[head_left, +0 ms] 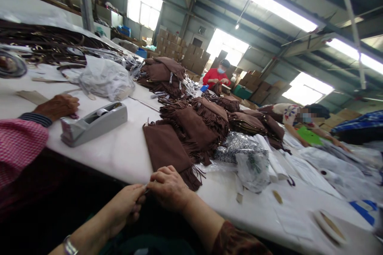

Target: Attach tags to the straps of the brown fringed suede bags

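My left hand (129, 204) and my right hand (170, 188) meet at the table's front edge, fingers closed together. A small pale bit (146, 188) shows between their fingertips, too small to name. Just beyond my right hand lies a flat brown fringed bag (167, 147), partly hidden by that hand. Behind it several brown fringed bags (197, 125) are heaped on the white table (131, 147). A silver bracelet (70, 246) circles my left wrist.
A co-worker's hand (56, 106) rests by a grey tape dispenser (95, 123) on the left. Clear plastic bags (104, 77) and brown straps (38, 44) lie farther back. At right are a patterned packet (241, 147) and a tape roll (329, 227). A person in red (214, 77) works across.
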